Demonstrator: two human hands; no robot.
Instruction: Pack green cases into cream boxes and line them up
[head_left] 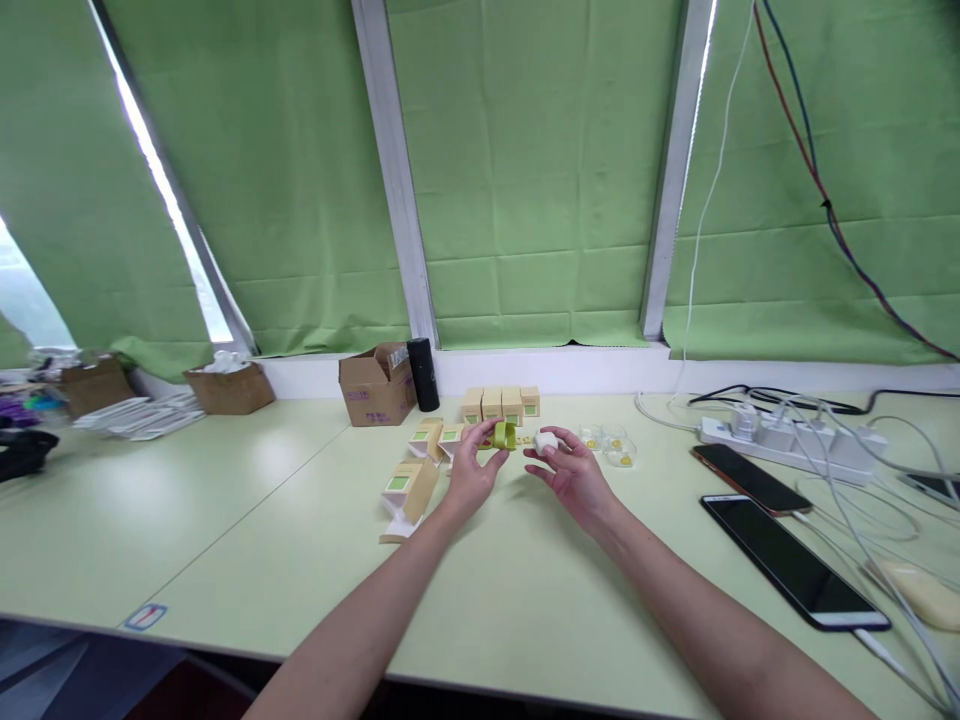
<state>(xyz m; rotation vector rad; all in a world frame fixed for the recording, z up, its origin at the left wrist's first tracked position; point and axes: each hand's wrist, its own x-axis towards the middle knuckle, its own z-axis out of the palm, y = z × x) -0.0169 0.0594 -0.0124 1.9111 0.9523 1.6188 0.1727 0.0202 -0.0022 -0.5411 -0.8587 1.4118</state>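
Above the table, my left hand [472, 472] pinches a yellow-green, loop-shaped piece [505, 436] between thumb and fingers. My right hand [576, 476] grips a small white rounded block [546, 443], a short way right of the green piece; its exact kind is too small to tell. Left of my left hand lie several small tan cartons [411, 482] with green panels and open white flaps. Behind my hands stands a row of similar tan cartons [491, 403]. Just beyond my right hand sit clear round cups [621, 453] with yellow spots inside.
A brown cardboard box [377, 384] and a black cylinder [424, 374] stand at the back. On the right are two phones [795, 560], a white power strip [787, 446] and tangled cables. Papers [142, 415] and another carton [231, 388] lie far left.
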